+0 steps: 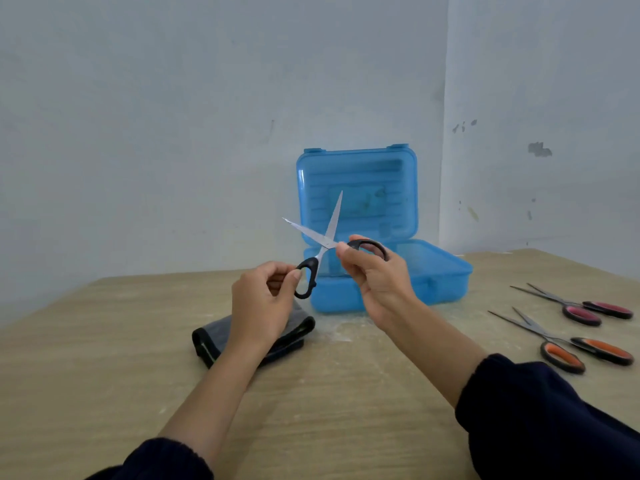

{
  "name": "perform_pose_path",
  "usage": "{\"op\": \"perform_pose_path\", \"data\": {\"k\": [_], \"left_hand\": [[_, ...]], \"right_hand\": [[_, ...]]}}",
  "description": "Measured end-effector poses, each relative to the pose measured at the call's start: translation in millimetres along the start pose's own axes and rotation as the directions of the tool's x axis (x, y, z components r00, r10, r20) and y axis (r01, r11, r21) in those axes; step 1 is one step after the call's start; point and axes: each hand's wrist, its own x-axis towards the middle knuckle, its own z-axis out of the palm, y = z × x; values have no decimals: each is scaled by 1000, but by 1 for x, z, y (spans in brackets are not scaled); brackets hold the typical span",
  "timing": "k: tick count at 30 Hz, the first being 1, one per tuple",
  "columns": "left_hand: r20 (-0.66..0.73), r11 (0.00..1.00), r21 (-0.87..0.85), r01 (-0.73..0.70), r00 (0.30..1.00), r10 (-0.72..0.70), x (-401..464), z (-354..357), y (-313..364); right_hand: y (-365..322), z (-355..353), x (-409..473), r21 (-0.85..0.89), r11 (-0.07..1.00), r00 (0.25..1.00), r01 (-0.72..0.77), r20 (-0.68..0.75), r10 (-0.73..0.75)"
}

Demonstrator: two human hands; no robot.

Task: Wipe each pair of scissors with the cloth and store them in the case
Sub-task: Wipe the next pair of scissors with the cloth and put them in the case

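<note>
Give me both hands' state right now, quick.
Left hand: closed, fingers pinch one handle loop of the black scissors.
Right hand: closed, holds the other loop; blades spread open.

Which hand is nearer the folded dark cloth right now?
Left. The left hand hovers just above the cloth, gripping one black scissor handle; the right hand grips the other handle further right, before the case.

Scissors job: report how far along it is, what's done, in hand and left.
Done: nothing shows stored; the blue case stands open, though its tray is partly hidden. In hand: the black scissors, blades spread, one handle in the left hand, the other in the right hand. The cloth lies folded. Left: pink scissors and orange scissors lie on the table.
</note>
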Motion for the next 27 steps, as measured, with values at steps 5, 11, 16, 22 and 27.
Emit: {"op": "perform_pose_path", "data": {"k": [5, 11, 16, 22, 27], "left_hand": [[30, 999, -20, -34, 999, 35, -3, 3, 2], [56, 998, -13, -62, 996, 63, -5, 4, 4], [87, 997, 17, -78, 993, 76, -5, 1, 2], [157, 999, 6, -52, 986, 51, -3, 0, -5], [277, 977, 196, -78, 961, 21, -3, -7, -19]], "right_hand": [[6, 3, -6, 271, 956, 987, -114, -75, 139], [0, 3, -10, 290, 940, 973, -178, -91, 213], [-5, 0, -10, 175, 943, 957, -282, -22, 290], [-6, -6, -8, 83, 944, 944, -318, -64, 324], [0, -14, -7, 66, 960, 947, -270, -162, 278]]}}
